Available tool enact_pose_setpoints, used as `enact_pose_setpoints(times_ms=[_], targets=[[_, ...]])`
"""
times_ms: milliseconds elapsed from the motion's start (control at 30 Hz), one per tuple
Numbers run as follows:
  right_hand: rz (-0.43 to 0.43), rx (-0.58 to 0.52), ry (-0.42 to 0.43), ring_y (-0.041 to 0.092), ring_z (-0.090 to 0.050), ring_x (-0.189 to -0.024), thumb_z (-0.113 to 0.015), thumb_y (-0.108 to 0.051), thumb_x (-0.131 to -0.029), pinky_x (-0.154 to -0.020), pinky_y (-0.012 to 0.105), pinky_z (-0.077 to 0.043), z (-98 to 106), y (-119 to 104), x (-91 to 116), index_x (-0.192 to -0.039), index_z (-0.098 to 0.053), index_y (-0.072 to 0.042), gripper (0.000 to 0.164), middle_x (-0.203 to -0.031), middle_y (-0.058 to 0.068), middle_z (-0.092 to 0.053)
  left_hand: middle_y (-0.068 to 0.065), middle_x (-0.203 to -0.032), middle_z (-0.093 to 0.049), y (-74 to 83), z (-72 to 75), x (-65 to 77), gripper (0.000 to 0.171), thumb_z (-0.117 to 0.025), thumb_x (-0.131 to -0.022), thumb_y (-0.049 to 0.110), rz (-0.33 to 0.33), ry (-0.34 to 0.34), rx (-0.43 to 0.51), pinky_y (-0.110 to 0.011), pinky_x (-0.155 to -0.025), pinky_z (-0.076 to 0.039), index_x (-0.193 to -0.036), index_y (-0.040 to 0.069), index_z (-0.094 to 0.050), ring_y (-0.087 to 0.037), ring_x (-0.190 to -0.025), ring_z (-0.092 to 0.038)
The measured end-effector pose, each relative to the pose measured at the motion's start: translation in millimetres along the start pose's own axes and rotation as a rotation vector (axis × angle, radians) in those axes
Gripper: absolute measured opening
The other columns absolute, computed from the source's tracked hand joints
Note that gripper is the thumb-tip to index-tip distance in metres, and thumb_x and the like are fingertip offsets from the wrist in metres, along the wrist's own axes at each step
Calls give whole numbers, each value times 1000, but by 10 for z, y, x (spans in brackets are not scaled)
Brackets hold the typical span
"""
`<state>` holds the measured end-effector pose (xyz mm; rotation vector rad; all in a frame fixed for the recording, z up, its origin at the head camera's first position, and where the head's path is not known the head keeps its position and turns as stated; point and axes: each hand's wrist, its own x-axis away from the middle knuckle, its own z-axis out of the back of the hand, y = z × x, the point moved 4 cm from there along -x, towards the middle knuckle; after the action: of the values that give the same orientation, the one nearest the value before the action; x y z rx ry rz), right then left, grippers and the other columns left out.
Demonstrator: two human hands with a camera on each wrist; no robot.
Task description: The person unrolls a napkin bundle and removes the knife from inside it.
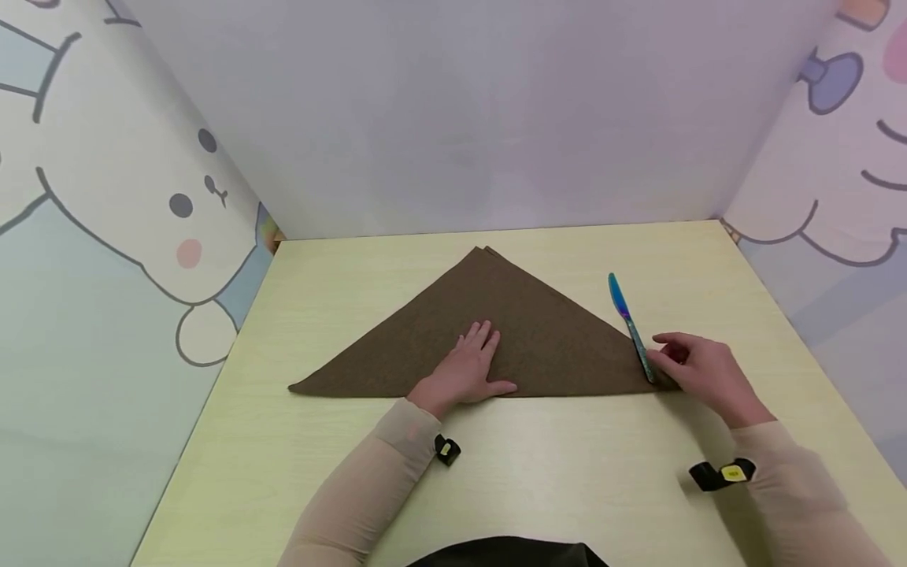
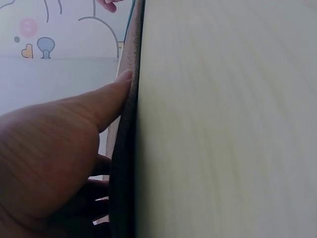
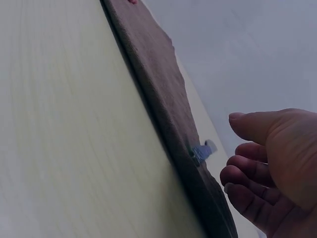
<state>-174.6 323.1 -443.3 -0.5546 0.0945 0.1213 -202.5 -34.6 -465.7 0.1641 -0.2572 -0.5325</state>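
Note:
A brown cloth napkin (image 1: 538, 339), folded into a triangle, lies on the table with its peak at the back. My left hand (image 1: 464, 370) rests flat on its middle, fingers spread and thumb along the front edge. A shiny blue table knife (image 1: 627, 315) lies at the right, its blade on the table and its handle across the napkin's right corner. My right hand (image 1: 697, 370) is just right of the handle, over that corner. In the right wrist view its fingers (image 3: 247, 171) are loosely curled, holding nothing, apart from the knife handle (image 3: 202, 151).
The pale wooden table (image 1: 567, 465) runs back to a plain light wall (image 1: 482, 118). Side panels with cartoon drawings (image 1: 106, 260) stand left and right. Each wrist wears a black strap (image 1: 723, 475). A dark object (image 1: 510, 551) shows at the bottom edge.

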Motion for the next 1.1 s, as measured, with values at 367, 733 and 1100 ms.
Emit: enact_pose_setpoints(times_ms=[367,733,1100], targets=[[-51,15,-17,20,-59,-71,-69,-42,-87,-61,33,-45,-155,-41,-97,-115,-64,4,54,-78,5,-66,-14,-160,-7,24,2,-1,96,-54,-87,65,-2,-1,-4,-44,-115,-17,-154,6,-20,-30,-147,-4],[-26,48,-8,20,-60,-68,-73,-34,-86,-59,35,-46,-243,-44,-163,-106,-69,1,41,-74,3,-67,-14,-160,-6,12,4,0,96,-54,-87,65,9,-5,-7,-44,-115,-17,-154,7,-19,-30,-147,-3],[-48,81,81,18,-52,-60,-72,-21,-86,-52,31,-38,-287,-101,-192,-93,-72,1,23,-69,3,-64,-14,-161,-6,3,-7,-1,96,-53,-87,66,12,-8,-4,-43,-115,-16,-154,7,-18,-29,-147,-2]])
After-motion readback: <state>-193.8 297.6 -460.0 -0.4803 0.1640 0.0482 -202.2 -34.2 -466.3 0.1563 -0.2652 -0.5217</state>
